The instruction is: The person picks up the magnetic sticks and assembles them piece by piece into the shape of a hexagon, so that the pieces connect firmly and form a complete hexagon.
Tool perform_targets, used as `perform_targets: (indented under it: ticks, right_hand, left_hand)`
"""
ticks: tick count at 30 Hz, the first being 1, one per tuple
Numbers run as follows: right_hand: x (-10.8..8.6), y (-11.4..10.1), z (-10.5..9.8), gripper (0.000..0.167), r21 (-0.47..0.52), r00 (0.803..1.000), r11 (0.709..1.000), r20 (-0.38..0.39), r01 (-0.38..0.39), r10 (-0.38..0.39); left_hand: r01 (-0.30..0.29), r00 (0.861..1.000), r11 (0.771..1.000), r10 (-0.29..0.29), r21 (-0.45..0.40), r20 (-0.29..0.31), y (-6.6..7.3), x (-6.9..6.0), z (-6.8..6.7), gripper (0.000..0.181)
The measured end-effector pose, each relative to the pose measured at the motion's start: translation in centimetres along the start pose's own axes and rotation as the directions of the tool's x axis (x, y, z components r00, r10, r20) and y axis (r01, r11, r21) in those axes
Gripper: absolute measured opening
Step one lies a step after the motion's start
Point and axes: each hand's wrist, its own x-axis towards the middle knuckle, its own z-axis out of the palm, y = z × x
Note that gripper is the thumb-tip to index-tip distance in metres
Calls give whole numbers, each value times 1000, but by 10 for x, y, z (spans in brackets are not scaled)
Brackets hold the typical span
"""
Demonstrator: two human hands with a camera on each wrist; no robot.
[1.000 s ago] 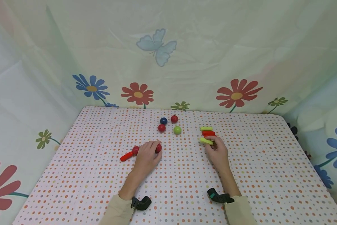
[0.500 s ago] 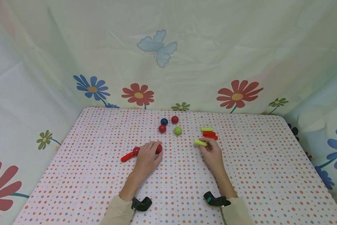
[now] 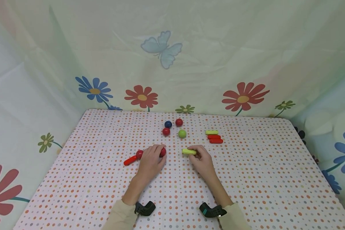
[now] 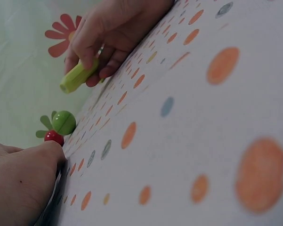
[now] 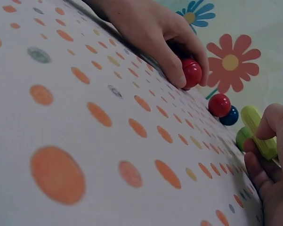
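On the left, my left hand (image 3: 151,160) curls its fingers over a red ball (image 3: 162,152), seen also in the right wrist view between thumb and fingers (image 5: 191,73). Another red ball (image 3: 139,154) shows at the hand's left side, touching a red stick (image 3: 130,160); what lies under the palm is hidden. My right hand (image 3: 202,159) pinches a yellow-green stick (image 3: 189,151) by its right end, and the stick's free end points left toward the left hand. The left wrist view shows this stick (image 4: 78,77) held between thumb and fingers.
Behind the hands are a blue ball (image 3: 168,124), two red balls (image 3: 179,122) (image 3: 166,131) and a green ball (image 3: 182,134). At the right back lie a yellow-green stick (image 3: 211,132) and two red sticks (image 3: 214,137) (image 3: 216,141). A dotted cloth (image 3: 264,179) covers the table.
My right hand has moved left and slightly nearer with the yellow-green stick, away from the other sticks. The left hand has stayed over the red ball.
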Motion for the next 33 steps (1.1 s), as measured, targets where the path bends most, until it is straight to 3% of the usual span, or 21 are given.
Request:
perform_targets:
  ticks: [6,11,14,19,25,33]
  right_hand:
    - [3,-1,6,25,14,1000,1000,-12,-13,13]
    - [7,-8,25,24,74,998,996,-34,-44,47]
    - [14,-15,41,23,184,990,975,-48,-124,135]
    - [23,-24,58,26,307,955,918,-76,-251,287]
    - [21,-25,61,27,299,950,916,-79,-268,303]
    - [18,-25,63,28,218,959,942,-67,-255,275]
  left_hand:
    - [-13,1000,1000,13,6,-18,-1,0,1,40]
    - [-16,1000,1000,16,11,-2,-2,0,0,40]
    - [-12,1000,1000,12,27,3,-3,1,-2,41]
    - [-11,1000,1000,10,28,21,-1,2,0,43]
    - [0,1000,1000,0,29,15,0,-1,1,43]
    - [-39,992,999,38,-7,-118,-2,0,2,43]
